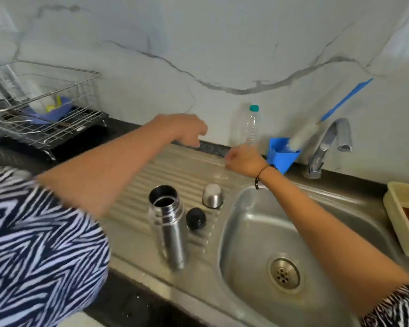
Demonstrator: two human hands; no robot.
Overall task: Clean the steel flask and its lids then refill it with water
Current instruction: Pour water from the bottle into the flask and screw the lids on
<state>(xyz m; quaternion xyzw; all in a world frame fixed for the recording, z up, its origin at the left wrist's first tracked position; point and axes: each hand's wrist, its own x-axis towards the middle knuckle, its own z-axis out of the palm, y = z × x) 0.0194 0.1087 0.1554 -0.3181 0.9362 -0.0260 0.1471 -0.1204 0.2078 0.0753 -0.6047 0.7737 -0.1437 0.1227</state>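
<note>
The steel flask stands open and upright on the sink's ribbed drainboard. Its black stopper lies just to its right. The steel cup lid sits mouth down behind the stopper. A clear plastic bottle with a teal cap stands at the wall. My right hand is at the bottle's base with its fingers curled; blur hides whether it grips the bottle. My left hand hovers over the back of the drainboard, its fingers loosely curled and holding nothing.
The steel sink basin lies at the right, with the tap behind it. A blue holder with a white bottle brush stands beside the tap. A wire dish rack is at the far left, a cream tub at the right edge.
</note>
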